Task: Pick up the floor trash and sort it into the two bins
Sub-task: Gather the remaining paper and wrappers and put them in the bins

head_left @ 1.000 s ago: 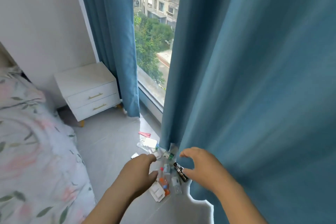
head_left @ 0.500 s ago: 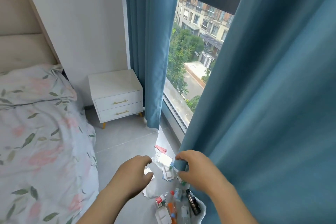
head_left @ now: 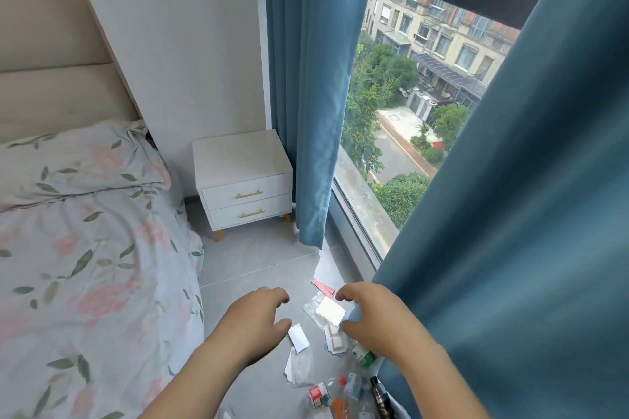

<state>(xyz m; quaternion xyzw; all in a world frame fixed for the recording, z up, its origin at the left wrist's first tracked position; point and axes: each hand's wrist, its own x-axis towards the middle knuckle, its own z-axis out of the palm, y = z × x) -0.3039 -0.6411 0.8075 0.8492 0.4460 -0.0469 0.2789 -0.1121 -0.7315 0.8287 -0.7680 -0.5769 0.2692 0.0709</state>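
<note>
Trash lies scattered on the grey floor by the window: a red wrapper point(head_left: 323, 287), a white paper on a clear plastic bag point(head_left: 329, 310), a small white card point(head_left: 299, 337), white packets point(head_left: 335, 340) and several small bottles point(head_left: 343, 395) near the bottom edge. My left hand point(head_left: 253, 320) hovers over the floor to the left of the card, fingers loosely curled, holding nothing. My right hand point(head_left: 371, 315) is beside the blue curtain's edge above the packets, fingers curved, nothing visibly in its grip. No bins are in view.
A blue curtain point(head_left: 510, 248) hangs close on the right, another curtain panel point(head_left: 309, 112) at the window's left. A white two-drawer nightstand point(head_left: 243, 180) stands against the wall. The bed with floral bedding point(head_left: 85, 265) fills the left side.
My view has tilted up and the trash has slid toward the bottom of the frame. Both hands have stayed out in front, holding nothing.
</note>
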